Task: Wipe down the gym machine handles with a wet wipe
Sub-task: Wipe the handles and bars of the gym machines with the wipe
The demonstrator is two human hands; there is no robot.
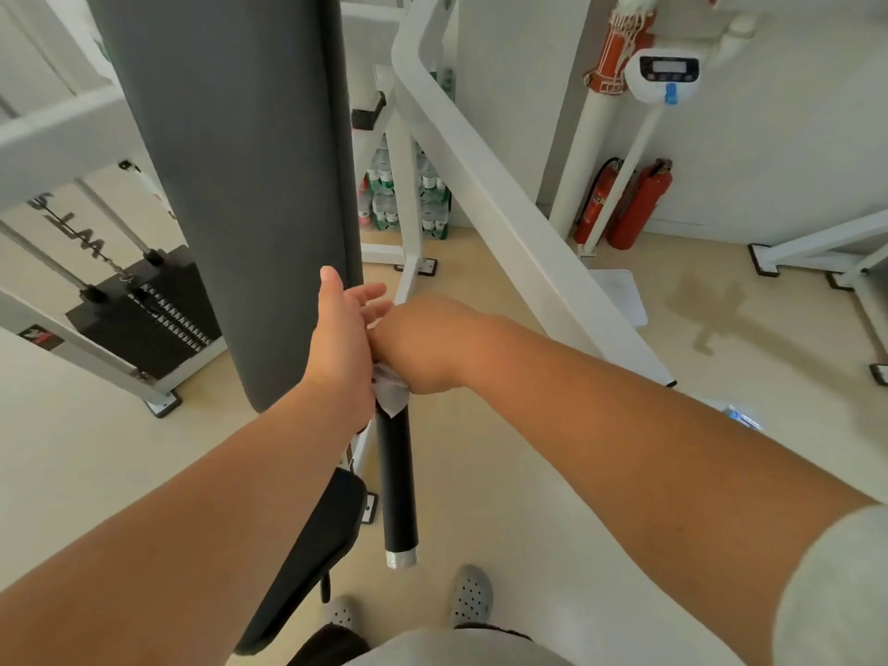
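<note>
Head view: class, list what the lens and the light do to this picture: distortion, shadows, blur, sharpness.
Head view: the wide lens swells both forearms toward the bottom corners and makes the grey pad lean; light is soft and even, with one faint shadow on the floor; fingertips of the left hand are slightly blurred, while the black handle and wet wipe look sharp.

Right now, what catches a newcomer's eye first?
Dead centre, the right hand grips a white wipe around the black handle, with the left hand open beside it. A tall grey pad stands just behind on the left, and two red fire extinguishers stand at the back, right.
</note>
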